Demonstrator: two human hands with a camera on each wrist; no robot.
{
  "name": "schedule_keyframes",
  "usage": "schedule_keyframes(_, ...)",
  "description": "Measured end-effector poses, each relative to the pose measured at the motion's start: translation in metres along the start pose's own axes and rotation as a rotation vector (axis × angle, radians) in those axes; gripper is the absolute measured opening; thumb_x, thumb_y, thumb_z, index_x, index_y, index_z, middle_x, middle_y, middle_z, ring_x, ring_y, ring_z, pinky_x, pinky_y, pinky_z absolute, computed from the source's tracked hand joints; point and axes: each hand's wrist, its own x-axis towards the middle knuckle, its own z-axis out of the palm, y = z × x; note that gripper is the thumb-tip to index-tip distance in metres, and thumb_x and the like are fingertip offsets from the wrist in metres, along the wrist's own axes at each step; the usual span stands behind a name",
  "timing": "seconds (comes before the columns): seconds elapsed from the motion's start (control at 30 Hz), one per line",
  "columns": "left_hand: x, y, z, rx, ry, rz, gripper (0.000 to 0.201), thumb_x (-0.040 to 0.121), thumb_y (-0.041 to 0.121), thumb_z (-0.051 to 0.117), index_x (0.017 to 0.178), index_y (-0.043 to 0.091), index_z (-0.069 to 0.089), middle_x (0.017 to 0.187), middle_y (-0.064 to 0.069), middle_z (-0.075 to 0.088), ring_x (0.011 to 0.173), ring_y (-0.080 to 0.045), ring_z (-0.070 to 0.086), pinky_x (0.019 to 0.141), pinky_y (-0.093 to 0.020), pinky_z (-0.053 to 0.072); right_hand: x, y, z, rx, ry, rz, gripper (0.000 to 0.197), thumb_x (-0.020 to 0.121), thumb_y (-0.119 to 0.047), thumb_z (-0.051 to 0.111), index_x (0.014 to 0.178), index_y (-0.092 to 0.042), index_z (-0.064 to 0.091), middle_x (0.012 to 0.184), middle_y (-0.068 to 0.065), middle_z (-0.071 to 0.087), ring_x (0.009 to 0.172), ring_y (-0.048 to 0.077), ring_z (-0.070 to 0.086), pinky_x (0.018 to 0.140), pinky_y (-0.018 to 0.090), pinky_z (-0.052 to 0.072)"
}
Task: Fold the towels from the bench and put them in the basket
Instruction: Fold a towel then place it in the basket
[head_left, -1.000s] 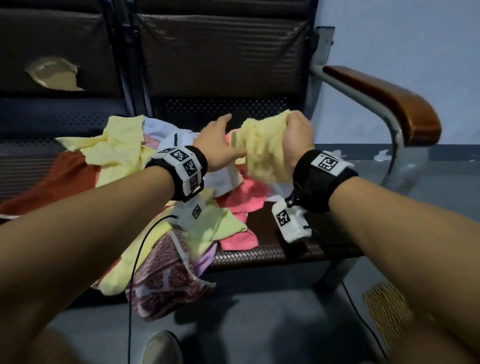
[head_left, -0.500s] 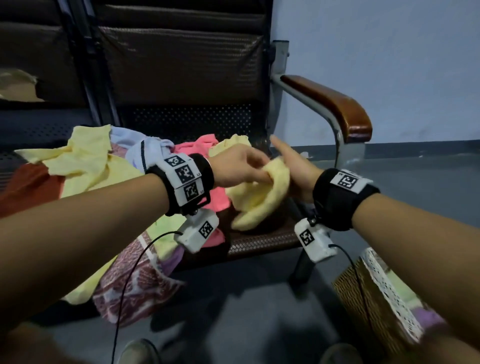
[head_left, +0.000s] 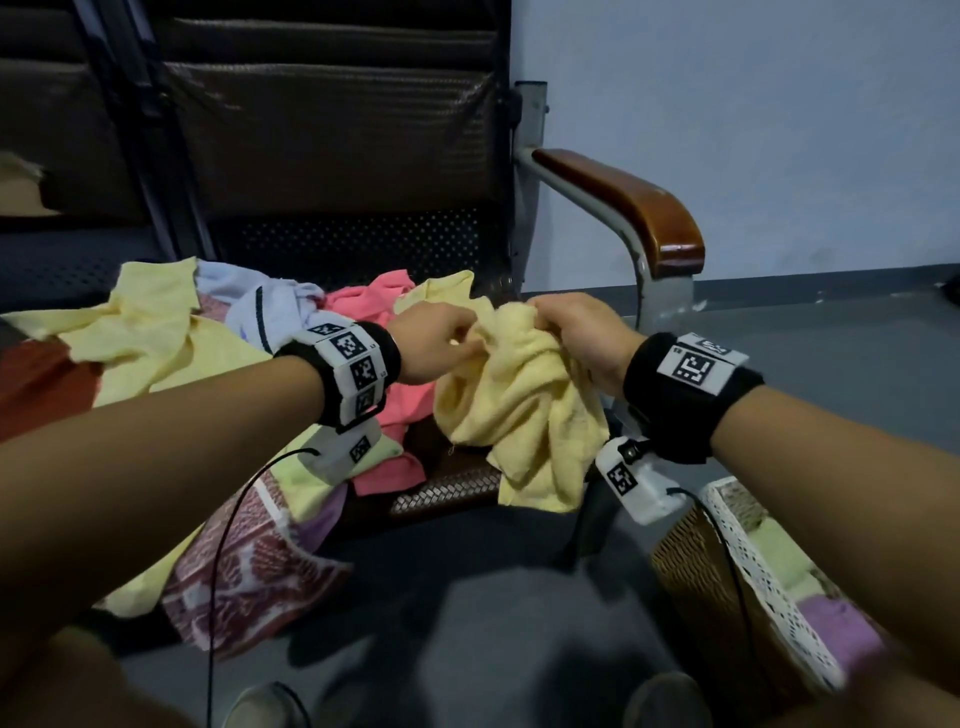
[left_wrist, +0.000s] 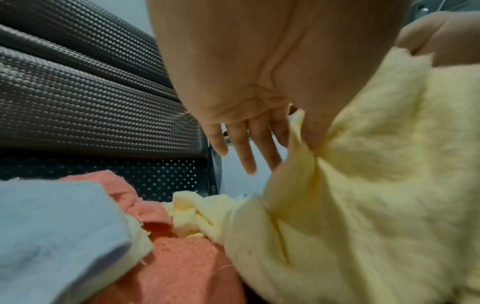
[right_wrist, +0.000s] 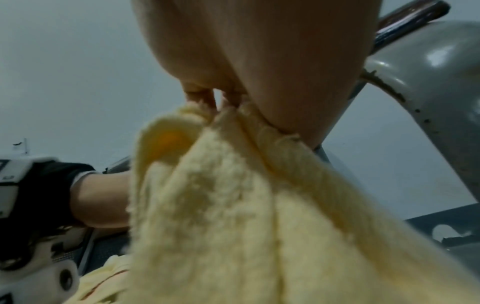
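Both hands have the yellow towel bunched up between them: left hand pinching one edge, right hand gripping the other. It hangs over the dark woven bench seat. More towels are piled left of the left hand; the basket sits under the right wrist on the grey floor.

Your head camera is looking down at the bench; both wrist cameras are peering up close, sharing the yellow towel.
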Motion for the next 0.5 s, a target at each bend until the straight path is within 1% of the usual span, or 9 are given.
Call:
schedule_keyframes(0.07,0.002,-0.002,-0.005,-0.073,0.130,-0.074,0.027,0.103,0.028,0.046,0.085,0.010,0.055,0.077,-0.002,0.058,0.079,-0.026,0.056,0.066,-0.035,0.038,0.004,0.004,-0.010,-0.065,0.053,-0.002,0.025,0.077,-0.039,0.063,0.074,-0.015,0.059,0.079,0.000,0.062,0.076,0.020,0.058,0.073,0.038,0.047)
schedule_keyframes(0.13,0.002,-0.005,-0.016,-0.132,0.274,-0.115,0.029,0.103,0.033,0.047,0.084,0.013,0.053,0.073,0.002,0.054,0.073,-0.022,0.053,0.064,-0.034,0.032,0.007,0.008,-0.017,-0.244,0.054,-0.024,0.041,0.075,-0.055,0.075,0.093,-0.022,0.060,0.092,-0.005,0.069,0.083,0.015,0.066,0.075,0.034,0.053)
schedule_keyframes(0.17,0.001,-0.005,-0.022,-0.169,0.332,-0.122,0.029,0.102,0.037,0.049,0.081,0.017,0.053,0.072,0.005,0.054,0.071,-0.018,0.052,0.063,-0.033,0.031,0.009,0.011,-0.018,-0.375,0.058,-0.048,0.043,0.075,-0.057,0.076,0.098,-0.025,0.058,0.094,-0.005,0.068,0.086,0.015,0.066,0.074,0.034,0.053)
schedule_keyframes(0.23,-0.001,-0.003,-0.034,-0.266,0.384,-0.126,0.030,0.096,0.045,0.057,0.074,0.026,0.056,0.068,0.011,0.055,0.066,-0.007,0.052,0.059,-0.029,0.034,0.013,0.016,-0.017,-0.593,0.115,-0.094,0.028,0.082,-0.051,0.071,0.094,-0.029,0.059,0.090,-0.005,0.066,0.088,0.019,0.064,0.073,0.034,0.049)
schedule_keyframes(0.3,-0.003,-0.001,-0.045,-0.407,0.360,-0.143,0.027,0.089,0.049,0.065,0.070,0.031,0.064,0.063,0.015,0.060,0.061,0.001,0.055,0.055,-0.021,0.041,0.019,0.014,-0.015,-0.598,0.174,-0.122,0.008,0.089,-0.040,0.063,0.088,-0.032,0.061,0.085,-0.007,0.064,0.089,0.021,0.063,0.074,0.033,0.047)
schedule_keyframes(0.33,-0.006,-0.001,-0.049,-0.464,0.320,-0.155,0.022,0.085,0.048,0.070,0.070,0.031,0.067,0.062,0.016,0.063,0.059,0.003,0.058,0.053,-0.017,0.044,0.021,0.012,-0.014,-0.554,0.176,-0.143,0.004,0.091,-0.034,0.060,0.089,-0.033,0.062,0.084,-0.008,0.063,0.090,0.021,0.062,0.076,0.033,0.047)
schedule_keyframes(0.4,-0.010,-0.003,-0.055,-0.466,0.215,-0.164,0.017,0.079,0.036,0.079,0.072,0.026,0.068,0.061,0.013,0.065,0.058,0.000,0.061,0.053,-0.018,0.048,0.025,0.006,-0.011,-0.469,0.164,-0.196,0.016,0.096,-0.022,0.053,0.098,-0.030,0.067,0.090,-0.007,0.066,0.093,0.020,0.063,0.083,0.035,0.050)
schedule_keyframes(0.47,-0.016,-0.004,-0.055,-0.334,0.121,-0.153,0.019,0.078,0.022,0.078,0.068,0.024,0.062,0.063,0.010,0.062,0.065,-0.012,0.062,0.056,-0.026,0.048,0.027,-0.001,-0.006,-0.394,0.166,-0.238,0.026,0.097,-0.016,0.051,0.114,-0.024,0.069,0.102,-0.006,0.069,0.101,0.017,0.063,0.093,0.038,0.052)
schedule_keyframes(0.5,-0.019,-0.004,-0.054,-0.295,0.095,-0.158,0.020,0.078,0.021,0.077,0.067,0.024,0.061,0.066,0.007,0.062,0.070,-0.017,0.062,0.060,-0.029,0.048,0.027,-0.005,-0.003,-0.370,0.159,-0.263,0.030,0.096,-0.013,0.052,0.119,-0.023,0.068,0.106,-0.007,0.068,0.105,0.014,0.063,0.096,0.037,0.052)
